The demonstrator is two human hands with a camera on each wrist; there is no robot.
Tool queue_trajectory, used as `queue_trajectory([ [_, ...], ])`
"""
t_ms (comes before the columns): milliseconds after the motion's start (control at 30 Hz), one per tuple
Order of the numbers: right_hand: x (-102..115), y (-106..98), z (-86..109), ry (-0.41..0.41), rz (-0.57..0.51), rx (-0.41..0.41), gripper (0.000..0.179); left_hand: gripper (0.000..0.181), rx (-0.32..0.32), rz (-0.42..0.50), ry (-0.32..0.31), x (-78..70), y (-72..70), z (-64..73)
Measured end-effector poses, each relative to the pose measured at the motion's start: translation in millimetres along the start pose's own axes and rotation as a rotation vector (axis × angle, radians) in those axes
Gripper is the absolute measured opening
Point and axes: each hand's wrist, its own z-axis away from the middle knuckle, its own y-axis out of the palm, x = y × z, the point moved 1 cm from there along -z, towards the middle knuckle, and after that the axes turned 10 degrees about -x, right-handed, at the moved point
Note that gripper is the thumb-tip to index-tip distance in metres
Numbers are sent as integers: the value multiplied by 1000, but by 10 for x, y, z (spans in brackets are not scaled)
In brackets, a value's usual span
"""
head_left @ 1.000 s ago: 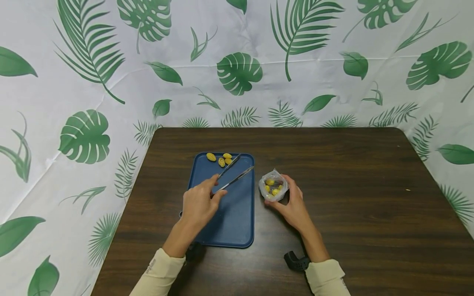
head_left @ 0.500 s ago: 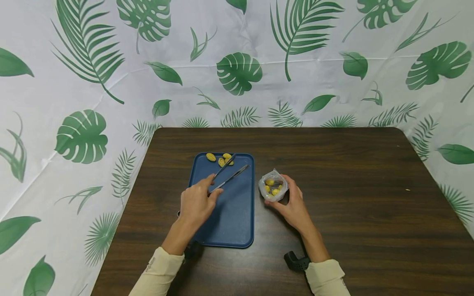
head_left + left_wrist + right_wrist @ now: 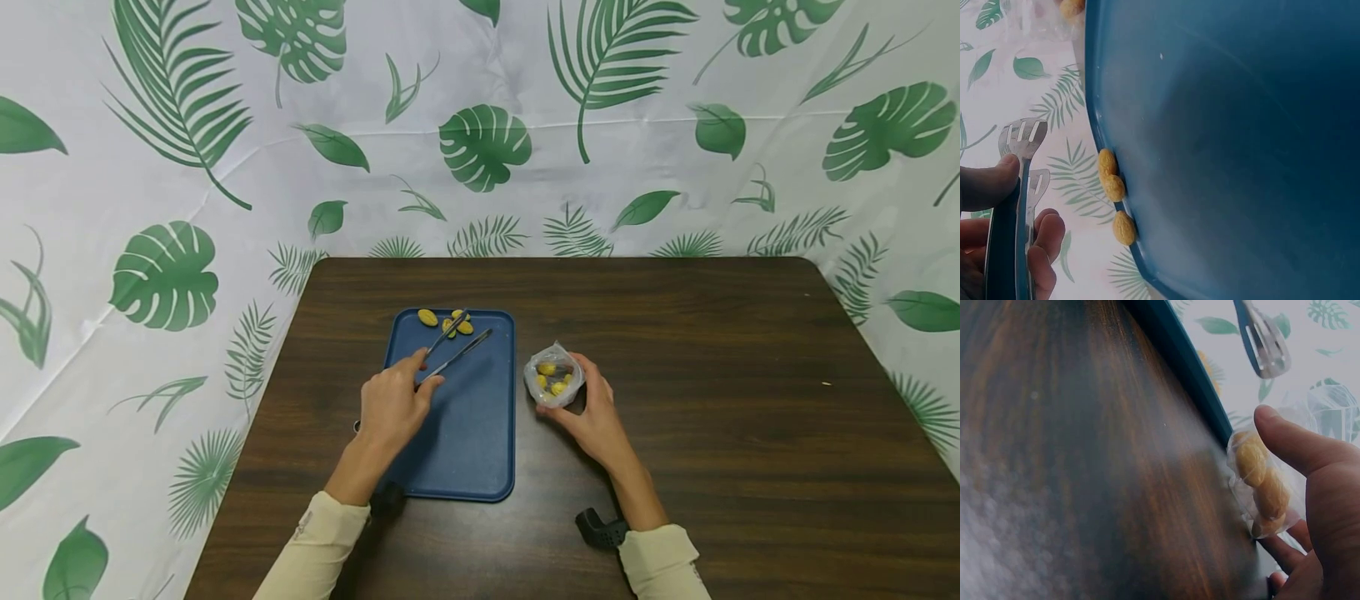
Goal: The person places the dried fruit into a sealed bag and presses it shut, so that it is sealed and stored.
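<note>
My left hand (image 3: pixel 390 408) holds slotted metal tongs (image 3: pixel 456 357) with blue handles, thumb on one arm and fingers round the other. The tongs' arms are spread over the blue tray (image 3: pixel 472 433). One tip is over a cluster of small yellow oval pieces (image 3: pixel 466 328) at the tray's far edge, partly covering them; I cannot tell whether it touches. Another yellow piece (image 3: pixel 427 317) lies apart to the left. My right hand (image 3: pixel 596 421) grips a clear plastic bag (image 3: pixel 532 392), thumb and fingers round its sides, its mouth spread upward. Several yellow pieces (image 3: pixel 1269 494) are inside.
The tray lies on a dark wooden table (image 3: pixel 712 375), with the bag just beyond its right edge. A white leaf-print cloth (image 3: pixel 600 183) hangs behind the table. A black wrist mount (image 3: pixel 600 530) sits under the right forearm.
My left hand and the tongs have shifted left, bringing one tip over the yellow cluster. One piece there sits slightly further right. The right hand and bag have stayed in place.
</note>
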Motion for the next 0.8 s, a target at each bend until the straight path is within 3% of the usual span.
queue_trajectory([
  [800,-10,2,2,28,7,7,97,49,49,-73,-78,198,82,-96],
])
